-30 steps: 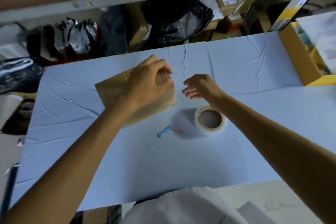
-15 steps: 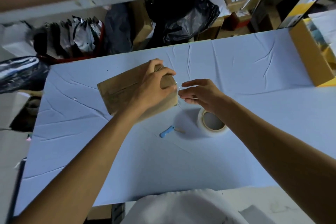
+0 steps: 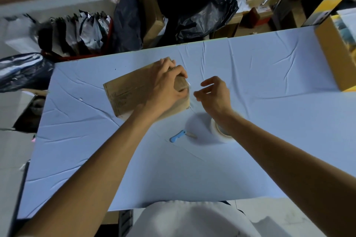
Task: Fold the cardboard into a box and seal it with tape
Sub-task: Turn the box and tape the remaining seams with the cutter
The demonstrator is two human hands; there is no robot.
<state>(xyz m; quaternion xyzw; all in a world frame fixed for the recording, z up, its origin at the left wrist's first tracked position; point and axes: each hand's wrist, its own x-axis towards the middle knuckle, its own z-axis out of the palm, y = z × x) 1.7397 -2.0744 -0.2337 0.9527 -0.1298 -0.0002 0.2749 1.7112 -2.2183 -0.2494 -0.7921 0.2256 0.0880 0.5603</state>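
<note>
Head view: the left hand presses flat on the right end of the cardboard box, fingers curled over its far right corner and gripping it. Half a second ago the thumb and fingers sat a little lower on that end; now they reach further over the top edge. The right hand hovers just right of the box, not touching it, fingers loosely curled with thumb and forefinger parted; whether a clear strip of tape runs between them cannot be told. Earlier this hand was lower and its fingers closer together, nearly at the box's corner.

The box is a flattish brown rectangle of matte corrugated board with faint printed lines, lying tilted on the table, whose pale blue cover is smooth but creased. Near the box, on its near right side, a roll of translucent tape lies flat, partly hidden by the right forearm. Left of the roll lies a small cutter with a blue plastic handle. Well to the right of the box stands a yellow carton.
</note>
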